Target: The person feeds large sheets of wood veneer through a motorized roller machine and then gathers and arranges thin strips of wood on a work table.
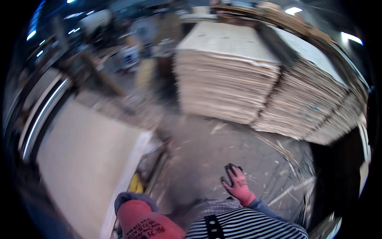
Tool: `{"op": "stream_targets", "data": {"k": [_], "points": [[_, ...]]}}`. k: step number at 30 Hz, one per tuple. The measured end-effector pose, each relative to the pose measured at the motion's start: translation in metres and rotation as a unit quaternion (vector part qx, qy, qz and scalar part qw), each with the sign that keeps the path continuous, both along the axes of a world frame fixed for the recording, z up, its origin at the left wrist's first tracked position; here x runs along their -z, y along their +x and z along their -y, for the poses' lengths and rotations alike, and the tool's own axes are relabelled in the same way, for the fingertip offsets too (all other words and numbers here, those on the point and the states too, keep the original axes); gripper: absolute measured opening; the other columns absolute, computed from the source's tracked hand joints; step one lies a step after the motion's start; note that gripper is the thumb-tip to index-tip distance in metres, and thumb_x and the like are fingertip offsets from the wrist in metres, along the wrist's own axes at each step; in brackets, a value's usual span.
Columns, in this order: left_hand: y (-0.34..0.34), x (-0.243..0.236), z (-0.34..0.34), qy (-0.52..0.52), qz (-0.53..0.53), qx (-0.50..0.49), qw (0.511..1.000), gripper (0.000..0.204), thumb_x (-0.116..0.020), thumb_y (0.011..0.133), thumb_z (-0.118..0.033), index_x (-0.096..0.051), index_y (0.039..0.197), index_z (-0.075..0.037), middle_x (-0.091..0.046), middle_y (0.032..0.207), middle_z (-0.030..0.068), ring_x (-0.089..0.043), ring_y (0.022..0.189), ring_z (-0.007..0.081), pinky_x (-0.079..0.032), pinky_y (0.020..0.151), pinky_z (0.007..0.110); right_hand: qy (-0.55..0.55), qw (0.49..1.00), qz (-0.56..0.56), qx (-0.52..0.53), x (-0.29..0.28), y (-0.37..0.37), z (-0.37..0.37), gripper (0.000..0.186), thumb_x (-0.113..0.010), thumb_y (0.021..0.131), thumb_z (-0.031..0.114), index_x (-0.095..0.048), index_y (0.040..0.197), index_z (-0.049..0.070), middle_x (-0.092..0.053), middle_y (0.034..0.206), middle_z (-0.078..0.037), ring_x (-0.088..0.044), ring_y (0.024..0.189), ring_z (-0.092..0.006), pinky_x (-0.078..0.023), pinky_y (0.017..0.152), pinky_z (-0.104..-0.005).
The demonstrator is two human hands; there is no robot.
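Note:
My right hand [238,184], in a pink glove with dark-coated fingertips, hangs open over the floor with its fingers spread and holds nothing. At the bottom left, my left hand [140,215] in a pink glove is beside the near edge of a pale thin sheet [83,155]; its fingers are unclear, so I cannot tell whether it grips anything. The sheet lies on a low surface along a metal rail or roller [45,117]. A small yellow object [136,182] shows just past the sheet's edge. My striped apron or garment fills the bottom centre.
Tall stacks of thin wood sheets [227,83] stand ahead and to the right [302,103], on a floor [199,147] strewn with wood scraps [290,187]. Blurred clutter, containers and boards [135,59] fill the back left. A dark gap lies at the lower right.

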State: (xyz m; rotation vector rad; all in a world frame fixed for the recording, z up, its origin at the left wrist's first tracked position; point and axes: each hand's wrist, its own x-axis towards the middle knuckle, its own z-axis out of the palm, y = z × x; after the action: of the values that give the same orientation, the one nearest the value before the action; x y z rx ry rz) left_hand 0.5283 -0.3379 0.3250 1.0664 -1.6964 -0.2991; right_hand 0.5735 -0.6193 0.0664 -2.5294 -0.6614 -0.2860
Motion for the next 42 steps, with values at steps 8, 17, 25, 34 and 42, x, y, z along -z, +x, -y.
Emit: {"op": "stream_targets", "data": {"k": [8, 17, 25, 34, 42], "points": [[0.195, 0.064, 0.06, 0.144, -0.05, -0.323, 0.934, 0.031, -0.053, 0.084, -0.016, -0.052, 0.111, -0.001, -0.05, 0.115, 0.0197, -0.054, 0.1, 0.031, -0.044, 0.082, 0.039, -0.017, 0.995, 0.071, 0.074, -0.045, 0.143, 0.068, 0.062, -0.06, 0.077, 0.034, -0.039, 0.125, 0.002, -0.042, 0.12, -0.017, -0.039, 0.114, -0.0309, -0.027, 0.098, -0.0473], [0.459, 0.115, 0.114, 0.109, -0.142, -0.419, 0.891, 0.032, -0.048, 0.091, -0.019, -0.048, 0.117, 0.0, -0.055, 0.112, 0.0111, -0.057, 0.095, 0.0197, -0.046, 0.08, 0.031, -0.037, 0.96, 0.166, 0.222, -0.09, 0.317, 0.141, 0.067, -0.068, 0.068, 0.038, -0.045, 0.116, -0.001, -0.043, 0.114, -0.019, -0.04, 0.111, -0.0326, -0.024, 0.101, -0.0484], [0.603, 0.138, 0.248, 0.113, -0.06, -0.339, 0.932, 0.034, -0.049, 0.089, -0.01, -0.044, 0.122, 0.0, -0.051, 0.118, 0.0111, -0.054, 0.102, 0.0184, -0.043, 0.086, 0.029, -0.107, 0.879, 0.294, 0.36, -0.162, 0.433, 0.301, 0.087, -0.07, 0.067, 0.042, -0.029, 0.13, -0.003, -0.035, 0.13, -0.023, -0.037, 0.118, -0.0364, -0.024, 0.101, -0.0483], [0.703, 0.05, 0.48, 0.059, 0.173, -0.388, 0.903, 0.063, -0.065, 0.075, -0.01, -0.034, 0.129, -0.002, -0.041, 0.128, 0.0168, -0.041, 0.117, 0.031, -0.036, 0.097, 0.038, -0.185, 0.874, 0.3, 0.335, -0.223, 0.611, 0.584, 0.085, -0.074, 0.055, 0.048, -0.041, 0.124, 0.011, -0.044, 0.123, -0.013, -0.033, 0.122, -0.0293, -0.012, 0.107, -0.0483], [0.768, 0.046, 0.665, -0.071, 0.258, -0.421, 0.866, 0.097, -0.067, 0.062, -0.048, -0.024, 0.131, 0.004, -0.02, 0.136, 0.0276, -0.019, 0.126, 0.0444, -0.022, 0.101, 0.052, -0.017, 0.907, 0.391, 0.155, -0.195, 0.63, 0.609, 0.07, -0.071, 0.061, 0.042, -0.051, 0.116, 0.005, -0.05, 0.117, -0.015, -0.044, 0.111, -0.0337, -0.031, 0.096, -0.048]]}}
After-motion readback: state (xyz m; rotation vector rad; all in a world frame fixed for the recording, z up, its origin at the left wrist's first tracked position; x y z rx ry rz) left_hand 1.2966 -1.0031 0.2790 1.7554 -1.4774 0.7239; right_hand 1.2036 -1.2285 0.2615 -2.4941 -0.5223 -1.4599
